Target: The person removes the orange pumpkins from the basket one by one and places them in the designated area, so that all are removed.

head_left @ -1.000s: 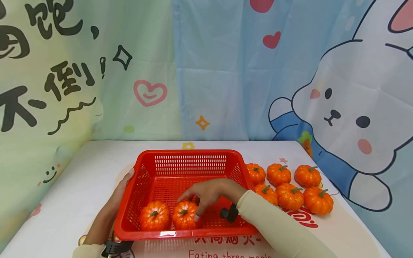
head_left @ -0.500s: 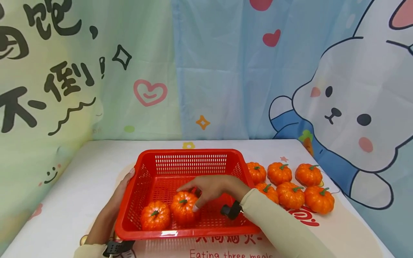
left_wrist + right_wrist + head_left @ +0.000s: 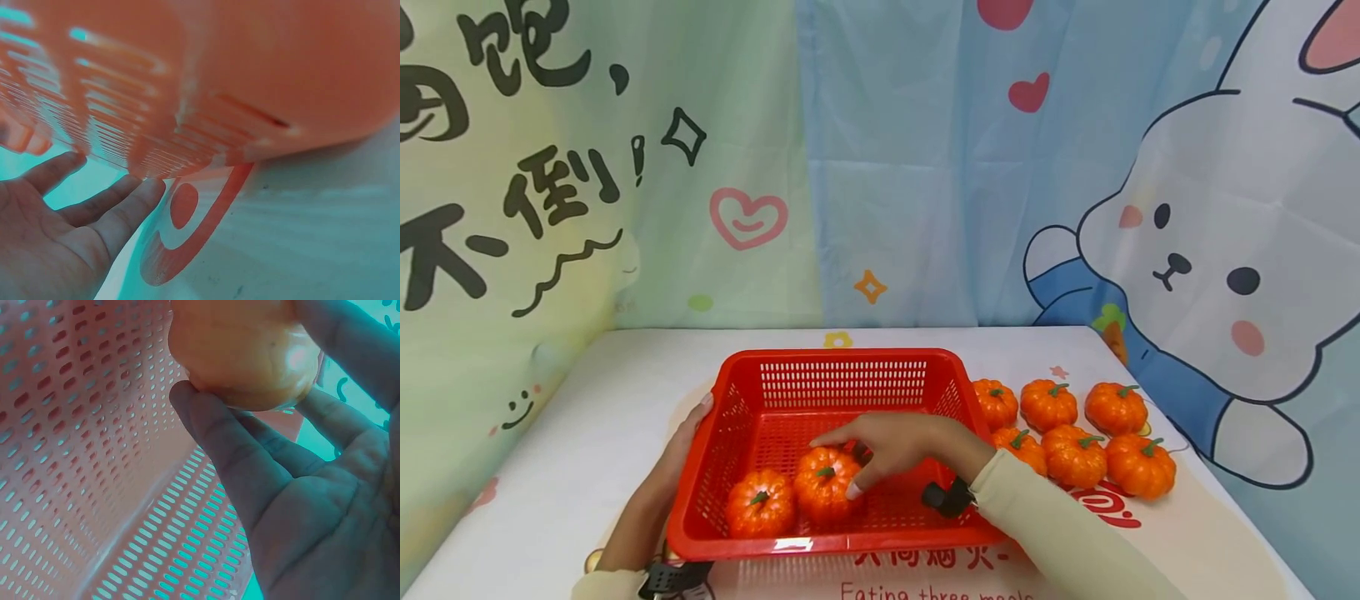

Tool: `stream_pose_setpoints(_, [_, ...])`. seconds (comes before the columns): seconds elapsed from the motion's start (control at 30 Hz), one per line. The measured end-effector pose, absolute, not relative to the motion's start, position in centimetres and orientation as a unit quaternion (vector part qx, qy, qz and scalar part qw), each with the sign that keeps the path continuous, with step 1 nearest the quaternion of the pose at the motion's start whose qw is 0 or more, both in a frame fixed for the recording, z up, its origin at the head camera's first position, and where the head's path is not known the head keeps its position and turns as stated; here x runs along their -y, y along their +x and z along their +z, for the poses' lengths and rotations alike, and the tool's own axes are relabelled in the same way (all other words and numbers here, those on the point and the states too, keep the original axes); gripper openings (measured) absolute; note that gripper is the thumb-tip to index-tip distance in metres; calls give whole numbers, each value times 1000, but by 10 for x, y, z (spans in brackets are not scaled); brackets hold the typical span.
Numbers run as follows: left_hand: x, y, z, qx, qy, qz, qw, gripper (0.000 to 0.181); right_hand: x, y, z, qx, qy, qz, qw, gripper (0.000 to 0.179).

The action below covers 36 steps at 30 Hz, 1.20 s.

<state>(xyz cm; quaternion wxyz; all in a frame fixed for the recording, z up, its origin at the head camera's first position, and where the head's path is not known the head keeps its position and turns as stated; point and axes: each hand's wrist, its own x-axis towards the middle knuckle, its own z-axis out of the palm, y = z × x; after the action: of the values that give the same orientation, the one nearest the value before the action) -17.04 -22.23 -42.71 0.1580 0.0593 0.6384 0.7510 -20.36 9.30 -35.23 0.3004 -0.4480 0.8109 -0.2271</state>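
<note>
A red plastic basket (image 3: 857, 546) with slotted walls stands on the table. My right hand (image 3: 891, 446) reaches inside it and grips a small orange pumpkin (image 3: 823, 487) between thumb and fingers. In the right wrist view the pumpkin (image 3: 250, 356) is off the slotted bottom, with fingers (image 3: 231, 447) curled under it. Another pumpkin (image 3: 760, 504) sits close on its left in the basket's front left corner. My left hand (image 3: 681, 450) lies along the basket's left outer side. Its fingers (image 3: 128, 209) are nearly straight, their tips touching the wall in the left wrist view.
Several more pumpkins (image 3: 1073, 457) stand in two rows right of the basket, the nearest ones partly hidden by its wall. The white table (image 3: 587, 417) has a printed cover. A patterned cloth (image 3: 895, 208) hangs behind it.
The gripped pumpkin has come up a little and shifted slightly left, my right hand moving with it. My left hand and the basket have stayed in place.
</note>
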Motion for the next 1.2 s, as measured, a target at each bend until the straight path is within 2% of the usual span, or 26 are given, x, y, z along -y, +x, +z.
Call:
stream_pose_setpoints(0.93, [220, -170, -425, -638, 45, 754, 153, 60, -137, -188, -335, -812, -387, -343, 270, 69])
stream_pose_setpoints(1.2, [218, -166, -416, -615, 56, 767, 174, 64, -151, -182, -326, -805, -390, -366, 255, 73])
